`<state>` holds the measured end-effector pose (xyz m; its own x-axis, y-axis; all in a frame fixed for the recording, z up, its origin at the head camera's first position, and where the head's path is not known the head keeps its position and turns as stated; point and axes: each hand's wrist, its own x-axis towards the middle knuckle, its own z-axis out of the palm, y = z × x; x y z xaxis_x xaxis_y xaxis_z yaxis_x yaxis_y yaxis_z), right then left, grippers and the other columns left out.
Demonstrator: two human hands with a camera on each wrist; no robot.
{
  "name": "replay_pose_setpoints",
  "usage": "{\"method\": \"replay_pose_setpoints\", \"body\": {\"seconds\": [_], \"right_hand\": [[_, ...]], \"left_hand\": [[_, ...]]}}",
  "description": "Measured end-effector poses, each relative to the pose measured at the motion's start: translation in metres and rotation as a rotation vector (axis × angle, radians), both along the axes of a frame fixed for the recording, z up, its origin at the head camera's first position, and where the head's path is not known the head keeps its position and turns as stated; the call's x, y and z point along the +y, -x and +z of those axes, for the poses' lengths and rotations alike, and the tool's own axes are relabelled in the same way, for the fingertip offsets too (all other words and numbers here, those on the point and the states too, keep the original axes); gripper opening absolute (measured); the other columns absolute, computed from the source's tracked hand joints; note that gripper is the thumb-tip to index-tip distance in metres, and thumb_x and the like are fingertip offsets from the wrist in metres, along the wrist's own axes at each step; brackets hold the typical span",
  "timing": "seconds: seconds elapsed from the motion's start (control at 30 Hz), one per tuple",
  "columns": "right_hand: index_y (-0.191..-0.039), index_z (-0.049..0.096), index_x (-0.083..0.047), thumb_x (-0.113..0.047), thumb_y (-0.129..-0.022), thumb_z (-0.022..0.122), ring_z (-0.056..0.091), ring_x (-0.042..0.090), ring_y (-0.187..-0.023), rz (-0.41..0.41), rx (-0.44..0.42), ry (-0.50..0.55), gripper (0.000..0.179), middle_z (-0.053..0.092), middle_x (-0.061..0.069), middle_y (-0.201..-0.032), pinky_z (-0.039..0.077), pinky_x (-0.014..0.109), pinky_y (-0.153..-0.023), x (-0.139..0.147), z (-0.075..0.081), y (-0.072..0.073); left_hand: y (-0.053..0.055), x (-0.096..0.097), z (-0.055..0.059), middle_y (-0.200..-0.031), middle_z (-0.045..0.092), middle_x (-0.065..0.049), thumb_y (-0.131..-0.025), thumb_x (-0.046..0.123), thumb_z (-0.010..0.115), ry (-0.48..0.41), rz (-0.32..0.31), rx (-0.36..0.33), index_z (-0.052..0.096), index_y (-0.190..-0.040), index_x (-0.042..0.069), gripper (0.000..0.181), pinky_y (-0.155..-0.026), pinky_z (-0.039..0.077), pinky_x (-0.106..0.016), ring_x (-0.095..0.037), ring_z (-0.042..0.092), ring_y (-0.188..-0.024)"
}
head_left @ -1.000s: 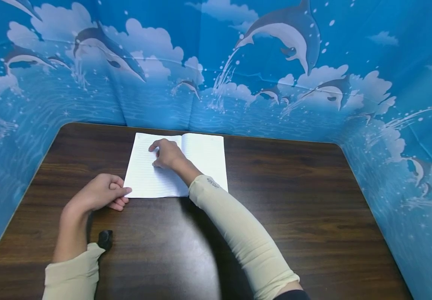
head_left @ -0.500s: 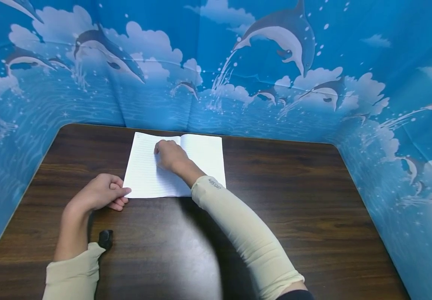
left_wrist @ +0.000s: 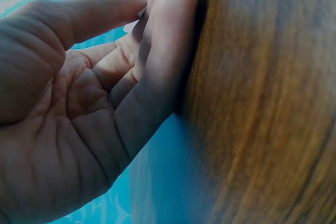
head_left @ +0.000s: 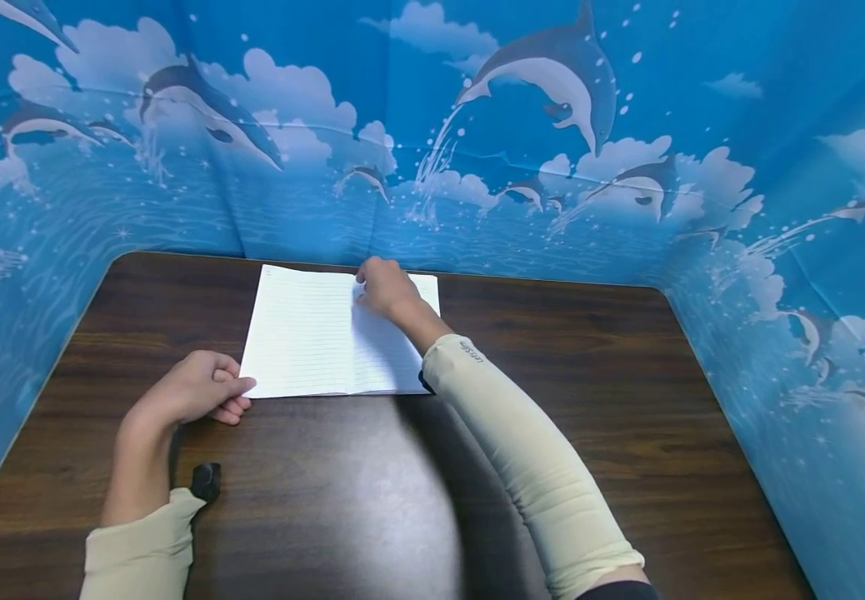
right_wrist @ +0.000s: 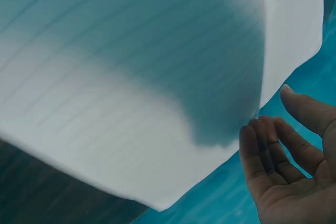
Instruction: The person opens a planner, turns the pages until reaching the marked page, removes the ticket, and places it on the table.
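Note:
An open lined notebook (head_left: 297,333) lies flat near the far edge of the table. My left hand (head_left: 196,387) pinches its near left corner between thumb and fingers; in the left wrist view, the left hand (left_wrist: 126,66) has thumb and fingertips together, with only a sliver of paper showing. My right hand (head_left: 391,292) is at the top of the centre fold. From the right wrist view, the fingertips of this right hand (right_wrist: 294,166) are at the top edge of the page beside the fold, loosely bent, with the thumb held apart.
The dark wooden table (head_left: 567,375) extends to the right of the notebook and in front of it. A blue dolphin-print cloth (head_left: 477,167) hangs behind and along the sides. A small black device (head_left: 206,481) sits at the left wrist.
My right hand has moved right and away from me, from the left page to the top of the fold. My left hand has kept its pinch on the corner.

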<state>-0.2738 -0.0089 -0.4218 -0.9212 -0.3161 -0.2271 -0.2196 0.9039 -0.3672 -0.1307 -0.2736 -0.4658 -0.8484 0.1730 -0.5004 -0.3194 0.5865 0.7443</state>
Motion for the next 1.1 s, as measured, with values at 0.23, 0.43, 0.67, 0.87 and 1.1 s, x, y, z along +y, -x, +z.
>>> {"method": "replay_pose_setpoints", "body": {"seconds": [0.23,0.43,0.67,0.87,1.1], "right_hand": [[-0.143,0.067,-0.005,-0.022,-0.1,0.079,0.065,0.027,-0.135,-0.024,-0.041,-0.006,0.047,0.069,0.01,-0.145,0.057,0.042,-0.111,0.026,0.001,0.009],[-0.148,0.063,-0.005,-0.023,-0.1,0.08,0.059,0.029,-0.143,-0.071,-0.075,-0.016,0.054,0.062,0.01,-0.155,0.054,0.043,-0.116,0.04,0.002,0.012],[-0.15,0.058,-0.003,-0.026,-0.098,0.082,0.061,0.028,-0.138,-0.092,-0.121,-0.07,0.062,0.062,0.013,-0.152,0.055,0.043,-0.115,0.049,-0.001,0.012],[-0.147,0.057,-0.001,-0.031,-0.098,0.081,0.057,0.032,-0.138,-0.048,-0.094,-0.217,0.062,0.06,0.017,-0.147,0.052,0.045,-0.116,0.057,-0.012,0.012],[-0.147,0.058,-0.003,-0.033,-0.097,0.082,0.054,0.036,-0.14,-0.066,-0.088,-0.248,0.062,0.052,0.02,-0.152,0.054,0.049,-0.112,0.068,-0.018,0.013]], "left_hand": [[0.0,-0.003,-0.002,-0.082,0.074,-0.008,-0.112,0.01,0.056,-0.016,-0.007,0.001,0.057,-0.117,-0.015,0.026,-0.066,0.067,-0.03,-0.014,0.073,-0.069],[0.001,-0.004,-0.004,-0.082,0.074,-0.008,-0.112,0.01,0.055,-0.029,-0.014,0.005,0.058,-0.117,-0.015,0.026,-0.067,0.067,-0.03,-0.014,0.074,-0.069],[0.002,-0.004,-0.003,-0.082,0.074,-0.008,-0.112,0.011,0.055,-0.029,-0.013,0.001,0.057,-0.118,-0.016,0.027,-0.067,0.067,-0.031,-0.014,0.074,-0.069],[0.001,-0.004,-0.004,-0.083,0.075,-0.008,-0.112,0.011,0.055,-0.039,-0.002,-0.008,0.056,-0.121,-0.016,0.029,-0.067,0.067,-0.031,-0.014,0.074,-0.07],[0.001,-0.005,-0.006,-0.084,0.075,-0.009,-0.113,0.012,0.055,-0.037,-0.007,-0.005,0.058,-0.117,-0.014,0.026,-0.067,0.067,-0.03,-0.014,0.074,-0.07]]}}
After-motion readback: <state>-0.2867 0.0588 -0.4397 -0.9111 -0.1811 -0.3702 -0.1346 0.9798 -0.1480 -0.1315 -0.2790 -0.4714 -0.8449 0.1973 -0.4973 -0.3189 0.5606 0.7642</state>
